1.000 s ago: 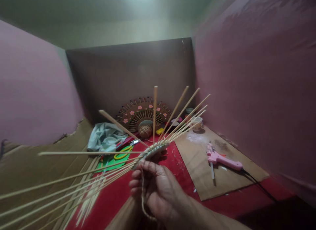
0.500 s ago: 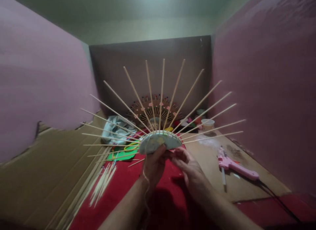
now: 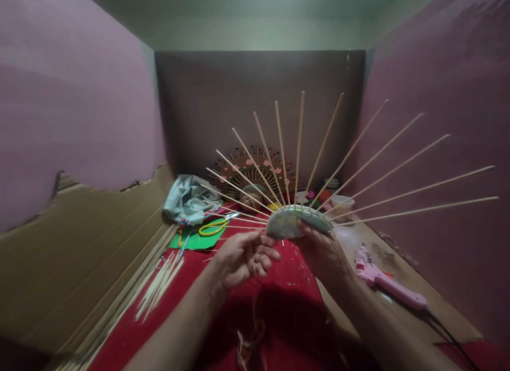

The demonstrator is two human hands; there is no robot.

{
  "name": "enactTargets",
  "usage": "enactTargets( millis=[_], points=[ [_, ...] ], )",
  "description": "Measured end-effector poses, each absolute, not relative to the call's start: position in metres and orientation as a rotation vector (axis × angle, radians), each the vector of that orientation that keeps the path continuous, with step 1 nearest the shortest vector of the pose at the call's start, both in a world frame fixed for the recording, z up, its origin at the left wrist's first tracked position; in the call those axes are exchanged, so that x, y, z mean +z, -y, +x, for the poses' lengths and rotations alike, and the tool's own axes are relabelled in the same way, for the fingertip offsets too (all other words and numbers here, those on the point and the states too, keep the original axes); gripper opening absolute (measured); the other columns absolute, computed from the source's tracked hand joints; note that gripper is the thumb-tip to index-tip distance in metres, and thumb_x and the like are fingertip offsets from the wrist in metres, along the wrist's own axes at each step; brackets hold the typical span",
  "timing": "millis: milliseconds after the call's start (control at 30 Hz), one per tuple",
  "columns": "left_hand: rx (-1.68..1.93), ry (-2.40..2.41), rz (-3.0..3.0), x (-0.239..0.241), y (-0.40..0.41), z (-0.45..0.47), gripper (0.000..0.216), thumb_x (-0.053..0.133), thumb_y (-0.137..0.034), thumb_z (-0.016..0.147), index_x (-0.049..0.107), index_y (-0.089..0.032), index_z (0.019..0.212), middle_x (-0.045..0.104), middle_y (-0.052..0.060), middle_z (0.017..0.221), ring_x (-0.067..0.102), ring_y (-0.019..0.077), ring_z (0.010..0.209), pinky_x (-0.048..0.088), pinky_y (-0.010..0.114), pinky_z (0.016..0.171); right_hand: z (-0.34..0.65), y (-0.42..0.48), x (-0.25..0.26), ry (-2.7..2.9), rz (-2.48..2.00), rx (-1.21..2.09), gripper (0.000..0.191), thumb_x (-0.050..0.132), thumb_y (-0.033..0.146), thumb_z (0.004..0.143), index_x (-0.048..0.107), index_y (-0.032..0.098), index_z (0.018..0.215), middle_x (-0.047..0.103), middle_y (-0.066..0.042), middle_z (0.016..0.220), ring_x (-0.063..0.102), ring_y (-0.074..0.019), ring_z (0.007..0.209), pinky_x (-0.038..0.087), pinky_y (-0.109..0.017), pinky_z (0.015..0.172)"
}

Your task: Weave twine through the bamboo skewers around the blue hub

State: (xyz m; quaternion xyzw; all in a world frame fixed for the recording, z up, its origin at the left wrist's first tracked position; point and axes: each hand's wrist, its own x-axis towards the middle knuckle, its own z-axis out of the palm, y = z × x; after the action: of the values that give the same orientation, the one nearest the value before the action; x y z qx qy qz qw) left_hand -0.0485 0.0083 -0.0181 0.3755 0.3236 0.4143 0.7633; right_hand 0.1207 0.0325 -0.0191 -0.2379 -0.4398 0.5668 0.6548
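A pale, patterned half-disc [image 3: 282, 225] with thin wooden sticks [image 3: 300, 148] fanning out from its curved edge is held up in front of me. My right hand [image 3: 324, 254] grips its right side, thumb on the face and fingers behind. Close by its left corner is my left hand [image 3: 249, 258], palm turned up and fingers curled. A pale string [image 3: 255, 307] hangs from those fingers and falls in loose loops below; how it is pinched is partly hidden.
Loose sticks [image 3: 159, 286] lie on the red cloth [image 3: 191, 312] at left. Yellow-handled scissors [image 3: 211, 228] rest on a green sheet [image 3: 195, 241], beside a bluish cloth [image 3: 187, 198]. A pink glue gun [image 3: 392, 288] with a cord lies right. A decorated fan piece [image 3: 239, 169] stands behind.
The half-disc has shifted right and turned. My right hand now holds its right side, while my left hand has let go of the face and moved to the left corner.
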Motion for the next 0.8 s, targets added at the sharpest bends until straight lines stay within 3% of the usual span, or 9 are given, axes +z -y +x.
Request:
enactTargets(
  millis=[133, 233, 400, 533, 667, 800],
  points=[
    [1.211, -1.08, 1.258, -0.013, -0.005, -0.043, 0.036, 0.055, -0.047, 0.076, 0.061, -0.012, 0.071, 0.063, 0.005, 0.059, 0.053, 0.0105, 0.04, 0.041, 0.021, 0.038, 0.128, -0.038, -0.027, 0.939, -0.403, 1.44, 0.023, 0.07, 0.02, 0.062, 0.066, 0.021, 0.085, 0.07, -0.001, 0.09, 0.063, -0.0198, 0.089, 0.05, -0.038, 0.081],
    [1.393, -1.447, 1.682, -0.014, -0.001, -0.039, 0.025, 0.06, -0.038, 0.075, 0.062, -0.016, 0.064, 0.058, 0.0, 0.053, 0.048, 0.0083, 0.043, 0.036, 0.019, 0.041, 0.132, -0.039, -0.032, 0.868, -0.388, 1.49, 0.024, 0.07, 0.015, 0.061, 0.066, 0.02, 0.085, 0.07, 0.0, 0.085, 0.063, -0.0177, 0.083, 0.052, -0.034, 0.075],
    [1.401, -1.58, 2.094, -0.015, 0.001, -0.045, 0.013, 0.058, -0.029, 0.078, 0.067, -0.02, 0.076, 0.067, 0.0, 0.068, 0.057, 0.0121, 0.059, 0.042, 0.022, 0.058, 0.135, -0.041, -0.032, 0.877, -0.434, 1.442, 0.021, 0.07, 0.013, 0.061, 0.067, 0.019, 0.08, 0.07, 0.002, 0.079, 0.063, -0.016, 0.077, 0.053, -0.029, 0.068],
    [1.487, -1.599, 2.1, -0.007, 0.002, -0.049, 0.013, 0.057, -0.029, 0.079, 0.067, -0.021, 0.077, 0.069, 0.001, 0.073, 0.06, 0.0133, 0.065, 0.043, 0.023, 0.063, 0.132, -0.037, -0.027, 0.893, -0.426, 1.444, 0.02, 0.07, 0.014, 0.061, 0.068, 0.02, 0.08, 0.07, 0.002, 0.079, 0.063, -0.0152, 0.077, 0.053, -0.029, 0.07],
    [1.626, -1.618, 1.85, -0.001, 0.003, -0.048, 0.015, 0.054, -0.029, 0.08, 0.062, -0.018, 0.075, 0.063, -0.001, 0.066, 0.055, 0.0112, 0.058, 0.041, 0.02, 0.054, 0.127, -0.032, -0.022, 0.898, -0.474, 1.438, 0.019, 0.071, 0.015, 0.06, 0.067, 0.021, 0.078, 0.07, 0.002, 0.08, 0.063, -0.0165, 0.08, 0.052, -0.029, 0.07],
    [1.716, -1.726, 2.084, -0.004, 0.0, -0.048, 0.013, 0.051, -0.026, 0.083, 0.06, -0.018, 0.078, 0.063, -0.001, 0.067, 0.055, 0.0103, 0.058, 0.04, 0.02, 0.057, 0.127, -0.03, -0.017, 0.919, -0.464, 1.463, 0.021, 0.071, 0.015, 0.06, 0.068, 0.02, 0.08, 0.07, 0.001, 0.081, 0.063, -0.0167, 0.079, 0.052, -0.031, 0.072]
  ],
)
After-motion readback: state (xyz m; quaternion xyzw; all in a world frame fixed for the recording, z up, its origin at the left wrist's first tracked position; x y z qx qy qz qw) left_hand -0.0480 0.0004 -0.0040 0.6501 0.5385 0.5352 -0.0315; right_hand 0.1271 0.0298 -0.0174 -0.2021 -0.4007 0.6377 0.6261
